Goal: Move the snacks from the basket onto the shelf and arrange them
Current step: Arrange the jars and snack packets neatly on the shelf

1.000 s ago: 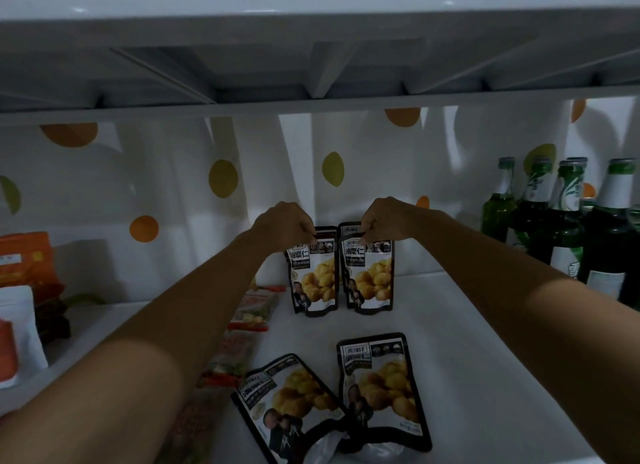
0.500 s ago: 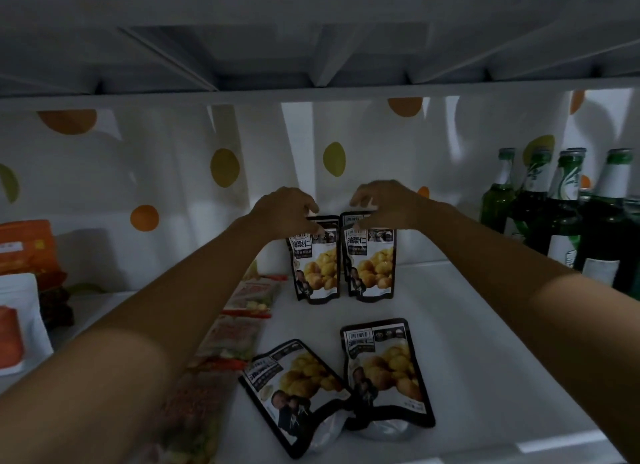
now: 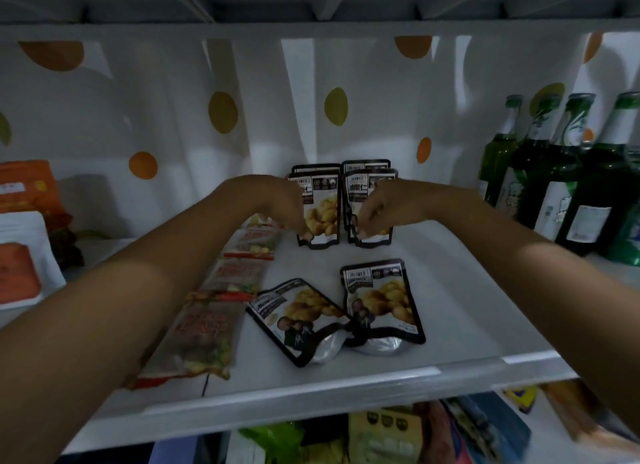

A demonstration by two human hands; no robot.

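Note:
Black chestnut snack pouches stand upright at the back of the white shelf [image 3: 457, 290]: a left pair [image 3: 323, 217] and a right pair [image 3: 360, 190], each with a second pouch behind. Two more of the same pouches lie flat nearer the front, one angled on the left [image 3: 298, 313] and one on the right [image 3: 381, 297]. My left hand [image 3: 282, 204] hangs in front of the left standing pouch, fingers down and loose, holding nothing. In the same way, my right hand [image 3: 382, 209] hangs empty in front of the right standing pouch. No basket is in view.
A strip of red and green snack packets [image 3: 221, 311] lies along the shelf's left side. Orange and white bags [image 3: 20, 255] stand at the far left. Green bottles [image 3: 554, 186] crowd the right end. Assorted snacks [image 3: 381, 432] fill the shelf below. A dotted curtain hangs behind.
Both hands let go of the tops of the standing pouches and dropped lower in front of them. The view tilted down, showing the shelf's front edge and the shelf below.

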